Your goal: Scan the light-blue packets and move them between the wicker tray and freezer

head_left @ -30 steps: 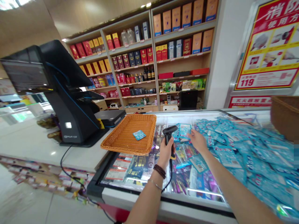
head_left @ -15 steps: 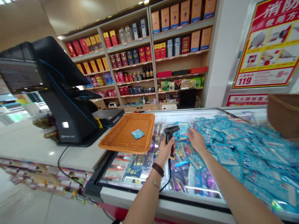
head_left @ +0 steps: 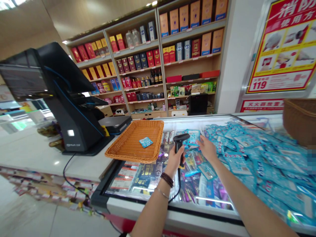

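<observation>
My left hand [head_left: 174, 161] grips a black handheld barcode scanner [head_left: 179, 141], its nose tipped up and its coiled-free black cable hanging down. My right hand [head_left: 207, 148] reaches out with its fingers apart, over a heap of blue foil packets [head_left: 249, 158] on the glass top of a display freezer [head_left: 148, 191]. Whether those fingers touch a packet, I cannot tell. To the left of the scanner lies an orange wicker tray [head_left: 128, 151], holding a single blue packet [head_left: 145, 142].
A black point-of-sale terminal [head_left: 71, 108] stands on the white counter [head_left: 37, 154] left of the tray, with a cable running down its front. Shelves of boxed liquor [head_left: 148, 62] fill the back wall. A brown wicker basket [head_left: 300, 121] sits at the right edge.
The whole view has shifted slightly as my head moved. Both hands stay almost in place, and the scanner remains in my left hand.
</observation>
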A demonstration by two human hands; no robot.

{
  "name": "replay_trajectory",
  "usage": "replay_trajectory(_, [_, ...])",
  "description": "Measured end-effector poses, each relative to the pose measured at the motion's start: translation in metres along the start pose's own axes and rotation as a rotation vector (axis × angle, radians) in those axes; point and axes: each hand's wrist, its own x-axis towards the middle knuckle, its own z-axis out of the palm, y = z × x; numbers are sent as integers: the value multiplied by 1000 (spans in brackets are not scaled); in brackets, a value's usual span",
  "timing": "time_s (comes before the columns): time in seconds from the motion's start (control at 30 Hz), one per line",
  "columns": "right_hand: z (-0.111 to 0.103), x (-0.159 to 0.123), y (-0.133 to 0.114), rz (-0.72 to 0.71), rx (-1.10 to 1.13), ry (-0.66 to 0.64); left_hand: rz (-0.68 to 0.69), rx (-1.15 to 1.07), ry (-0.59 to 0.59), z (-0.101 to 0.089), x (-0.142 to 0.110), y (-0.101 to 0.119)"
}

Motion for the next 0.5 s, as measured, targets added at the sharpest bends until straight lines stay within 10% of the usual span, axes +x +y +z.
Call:
replay_trajectory(0.3, [-8,1,-18,13,69,-9,66,-65,173,-6,3,13])
replay_trajectory(0.5, [18,22,-47,-3,220,-73,155,-24,257,-44,-14,52])
